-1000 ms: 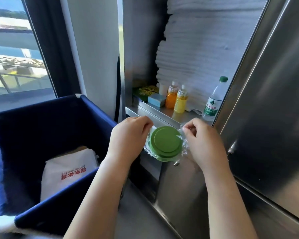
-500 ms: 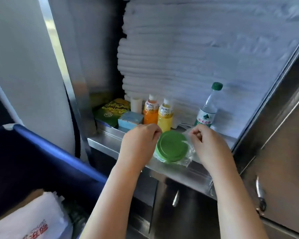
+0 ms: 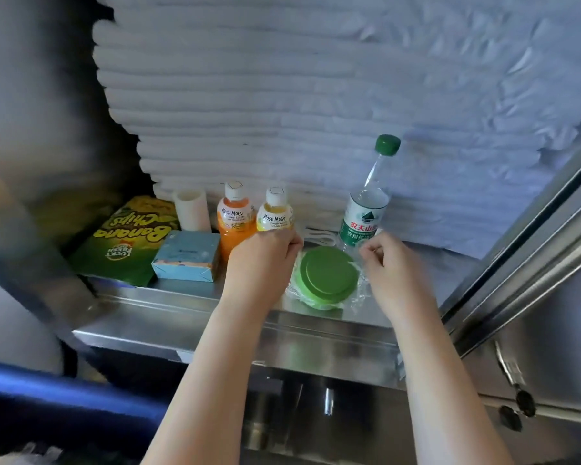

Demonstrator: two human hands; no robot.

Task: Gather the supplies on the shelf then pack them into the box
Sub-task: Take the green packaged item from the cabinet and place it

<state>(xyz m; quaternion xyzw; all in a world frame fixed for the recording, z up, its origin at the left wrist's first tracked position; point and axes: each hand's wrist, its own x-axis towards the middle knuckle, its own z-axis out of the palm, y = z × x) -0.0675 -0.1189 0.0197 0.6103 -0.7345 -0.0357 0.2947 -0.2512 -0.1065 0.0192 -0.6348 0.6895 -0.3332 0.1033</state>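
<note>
The round green plastic tub in clear wrap sits flat on the steel shelf, squarely between my hands: right hand pinches its wrap, left hand curls at its left edge, grip hidden.

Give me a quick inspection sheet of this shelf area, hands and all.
Surface: steel shelf, things standing along its back.
Job's things: wrapped green container at the shelf front; water bottle, orange juice bottle, yellow juice bottle, blue carton, chips bag, white cup behind and left.
Clutter: nothing seen.
Grippers: left hand and right hand each pinch the container's wrap at its sides.
Cables: white looped cord behind the container.
Surroundings: stacked white towels behind; blue box lower left.
</note>
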